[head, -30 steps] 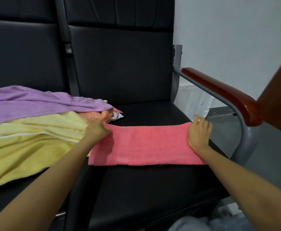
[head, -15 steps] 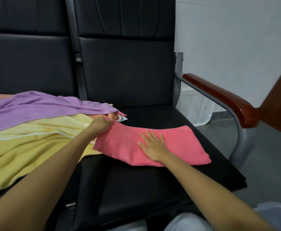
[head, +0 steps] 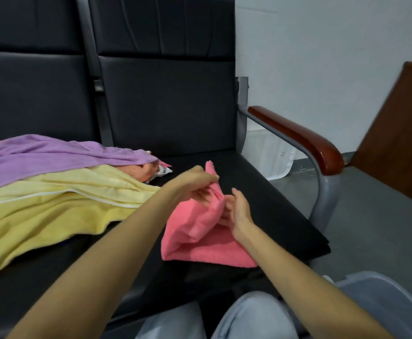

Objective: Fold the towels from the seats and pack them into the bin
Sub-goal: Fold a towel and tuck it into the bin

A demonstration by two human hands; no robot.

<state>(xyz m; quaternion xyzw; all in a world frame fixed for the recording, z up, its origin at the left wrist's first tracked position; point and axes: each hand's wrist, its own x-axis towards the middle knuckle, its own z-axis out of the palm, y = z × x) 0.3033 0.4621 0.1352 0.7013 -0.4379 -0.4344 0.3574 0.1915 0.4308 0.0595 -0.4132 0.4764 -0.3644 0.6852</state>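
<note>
**Item 1 – pink towel** (head: 200,231). On the black seat (head: 278,216) w/ the armrest, mid-seat toward the front edge. Lower layer lies flat on the cushion; left end is lifted and doubled over toward the right, w/ one corner sticking up above the left hand. Fold is incomplete.

**Item 2 – left hand** (head: 195,185). Raised off the seat, thumb and fingers pinched tight on the lifted towel end.

**Item 3 – right hand** (head: 238,209). Edge-on just right of the raised fold, fingers (head: 225,204) against the cloth, tips partly hidden by it, thumb free above. Can't tell if they grasp the towel or only touch it.

**Item 4 – unfolded pile**, neighbouring seat (head: 29,289), spilling over the gap at the seats' shared edge: yellow towel (head: 53,211) at the bottom front, purple towel (head: 53,155) draped across it, and an orange towel (head: 139,170) peeking out at the pile's right end. All loose and crumpled.

**Item 5 – bin** (head: 376,280). Pale, translucent, on the floor below the seat's front right corner, beside the person's knee. Contents not visible.

**Misc.** Wood-topped armrest (head: 298,139) on a grey metal frame at the seat's right edge; brown wooden panel (head: 400,133) beyond it.
</note>
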